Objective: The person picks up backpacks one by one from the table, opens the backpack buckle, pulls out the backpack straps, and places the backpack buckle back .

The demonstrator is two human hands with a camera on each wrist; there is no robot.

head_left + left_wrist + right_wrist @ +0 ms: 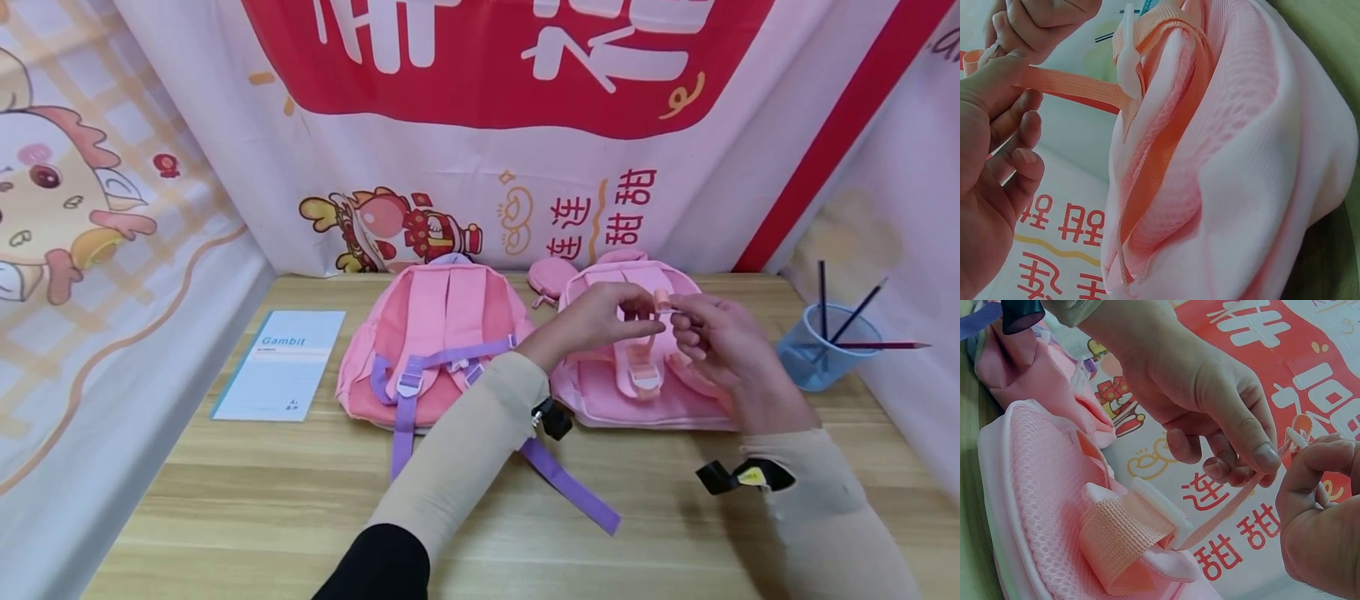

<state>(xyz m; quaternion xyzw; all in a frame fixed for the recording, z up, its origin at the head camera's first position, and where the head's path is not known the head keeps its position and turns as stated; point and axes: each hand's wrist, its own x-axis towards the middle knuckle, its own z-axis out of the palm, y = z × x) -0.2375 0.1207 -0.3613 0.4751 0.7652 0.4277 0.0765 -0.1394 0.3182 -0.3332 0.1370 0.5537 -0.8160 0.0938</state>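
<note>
On the right of the table lies a pink backpack (pixel 592 387), its straps facing up. From a white slide buckle (pixel 1163 503) on its padded shoulder strap runs a peach webbing strap (pixel 1079 89), pulled up off the bag. My left hand (pixel 603 321) pinches this webbing between thumb and fingers, close to its end. At that end, a small white plastic piece (pixel 1296 437) with a loop of webbing through it is pinched by my right hand (pixel 720 337). Both hands are nearly fingertip to fingertip above the backpack.
A second pink backpack (pixel 468 304) with purple straps (pixel 573 487) lies left, partly behind my left forearm. A small round pink pouch (pixel 552 276) sits between the bags. Far left is a notebook (pixel 279 367); at right stands a blue cup (pixel 813 354) with pencils.
</note>
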